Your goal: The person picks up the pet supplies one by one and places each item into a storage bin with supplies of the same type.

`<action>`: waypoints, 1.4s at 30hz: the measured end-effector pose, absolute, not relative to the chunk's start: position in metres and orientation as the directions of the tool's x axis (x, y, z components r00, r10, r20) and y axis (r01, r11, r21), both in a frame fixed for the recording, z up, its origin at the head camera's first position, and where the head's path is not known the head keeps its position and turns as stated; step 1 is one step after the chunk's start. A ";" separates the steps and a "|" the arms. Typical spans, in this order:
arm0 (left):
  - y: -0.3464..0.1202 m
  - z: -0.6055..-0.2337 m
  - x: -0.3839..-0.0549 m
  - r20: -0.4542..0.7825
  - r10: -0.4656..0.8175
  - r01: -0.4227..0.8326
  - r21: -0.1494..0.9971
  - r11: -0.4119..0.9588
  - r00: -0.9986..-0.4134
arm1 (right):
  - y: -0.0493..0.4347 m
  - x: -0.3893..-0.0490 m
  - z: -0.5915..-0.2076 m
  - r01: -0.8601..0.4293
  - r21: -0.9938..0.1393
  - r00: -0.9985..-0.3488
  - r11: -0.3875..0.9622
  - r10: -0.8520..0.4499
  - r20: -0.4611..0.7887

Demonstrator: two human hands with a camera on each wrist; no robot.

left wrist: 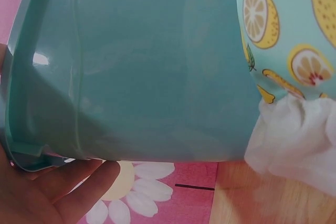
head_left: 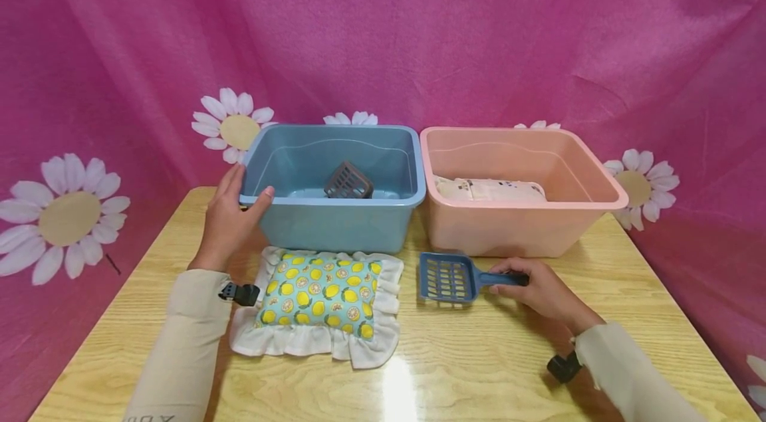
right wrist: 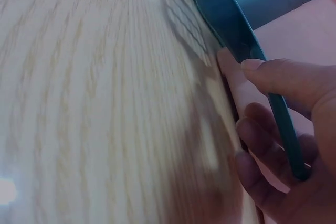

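My left hand (head_left: 230, 219) grips the front left corner of a blue plastic bin (head_left: 332, 226), its thumb at the front rim and its fingers along the left side. Inside that bin leans a grey slotted scoop (head_left: 348, 179). In my right hand (head_left: 541, 286) is a blue litter scoop (head_left: 474, 278), pinched by its handle between thumb and fingers. The scoop's slotted head points left, close over the table, and casts a slotted shadow in the right wrist view. A lemon-print pillow (head_left: 323, 292) with white ruffles lies in front of the blue bin.
Right beside the blue bin stands a pink bin (head_left: 491, 232) with a cream patterned cloth item (head_left: 493, 191) inside. Both bins stand at the back of a wooden table (head_left: 467, 369). Behind them hangs a magenta curtain (head_left: 383, 30) with daisies.
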State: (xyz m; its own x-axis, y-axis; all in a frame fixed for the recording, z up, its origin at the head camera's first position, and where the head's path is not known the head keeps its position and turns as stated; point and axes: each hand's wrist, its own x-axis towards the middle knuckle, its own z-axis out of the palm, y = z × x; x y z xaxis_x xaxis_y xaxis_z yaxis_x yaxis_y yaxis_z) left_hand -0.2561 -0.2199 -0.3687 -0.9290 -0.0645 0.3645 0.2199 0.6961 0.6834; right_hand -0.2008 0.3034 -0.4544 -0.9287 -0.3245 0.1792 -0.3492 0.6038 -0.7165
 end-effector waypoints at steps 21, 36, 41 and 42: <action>-0.219 -0.368 -0.254 0.355 -0.074 0.206 0.686 0.698 -0.932 | 0.301 -0.194 -0.438 -0.296 -0.785 -0.937 0.545 -0.325 0.128; -0.220 -0.366 -0.257 0.355 -0.070 0.205 0.678 0.706 -0.932 | 0.303 -0.192 -0.418 -0.323 -0.780 -0.934 0.536 -0.314 0.171; -0.220 -0.368 -0.257 0.356 -0.066 0.208 0.675 0.708 -0.932 | 0.301 -0.187 -0.408 -0.327 -0.791 -0.931 0.517 -0.319 0.177; -0.220 -0.368 -0.257 0.359 -0.066 0.210 0.675 0.707 -0.931 | 0.301 -0.186 -0.406 -0.323 -0.792 -0.932 0.518 -0.317 0.174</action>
State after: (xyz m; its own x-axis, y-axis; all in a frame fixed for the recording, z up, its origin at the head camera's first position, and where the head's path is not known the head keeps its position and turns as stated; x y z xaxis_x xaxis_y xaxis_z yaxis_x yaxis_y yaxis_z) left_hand -0.2566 -0.2203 -0.3681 -0.9309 -0.0663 0.3593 0.2101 0.7074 0.6749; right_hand -0.1858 0.3008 -0.4061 -0.9325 -0.3168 0.1736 -0.3234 0.5180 -0.7919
